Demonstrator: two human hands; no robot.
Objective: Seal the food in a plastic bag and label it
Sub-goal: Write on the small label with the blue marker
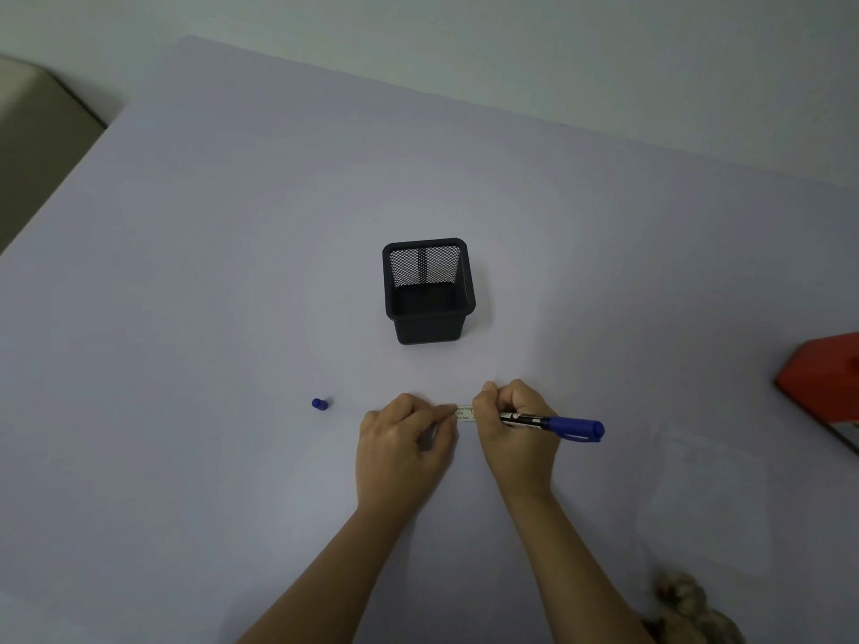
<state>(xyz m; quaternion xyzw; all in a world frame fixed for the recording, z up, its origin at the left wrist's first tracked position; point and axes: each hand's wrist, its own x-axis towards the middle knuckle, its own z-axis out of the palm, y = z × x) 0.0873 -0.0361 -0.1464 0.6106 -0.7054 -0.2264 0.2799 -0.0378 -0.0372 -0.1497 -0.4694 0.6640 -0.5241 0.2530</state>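
A small white label [465, 412] with printed lines lies on the pale table between my hands. My left hand [406, 439] presses its left end with curled fingertips. My right hand [509, 425] grips a blue marker [553, 424], tip down on the label and hidden by the fingers, capped rear end pointing right. A small blue marker cap [319, 403] lies on the table to the left. A clear plastic bag [706, 504] lies flat at the right. Brownish lumpy food [688, 606] sits at the bottom right edge.
An empty black mesh pen holder [427, 290] stands beyond my hands at the table's centre. A red box [822, 383] juts in at the right edge. A beige seat [37, 132] is past the table's left corner.
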